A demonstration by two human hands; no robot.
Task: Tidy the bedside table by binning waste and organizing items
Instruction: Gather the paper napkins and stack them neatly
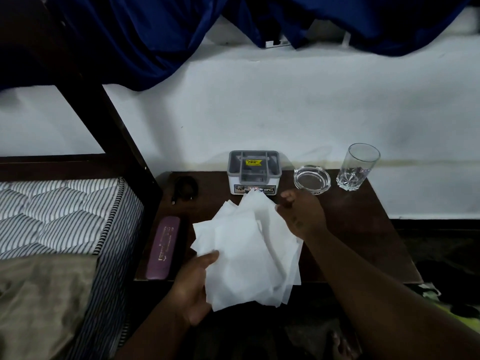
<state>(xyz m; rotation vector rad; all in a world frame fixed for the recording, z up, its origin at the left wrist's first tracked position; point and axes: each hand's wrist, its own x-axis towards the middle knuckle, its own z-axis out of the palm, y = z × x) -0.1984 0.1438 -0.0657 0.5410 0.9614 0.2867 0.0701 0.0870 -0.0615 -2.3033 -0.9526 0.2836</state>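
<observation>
A loose stack of white tissues [246, 245] hangs over the front half of the dark wooden bedside table [358, 224]. My left hand [193, 284] grips the stack's near left edge, thumb on top. My right hand [301, 214] pinches the stack's far right edge with curled fingers. Behind the tissues stands a grey and white organizer box [254, 171] with open compartments. A purple glasses case [162, 246] lies along the table's left edge. A coiled black cable [185, 188] sits at the back left.
A glass ashtray [311, 179] and a clear tumbler [357, 166] stand at the table's back right, close to the white wall. A striped mattress [65, 211] with a tan sheet lies on the left, beside a dark bed post. Blue curtains hang above.
</observation>
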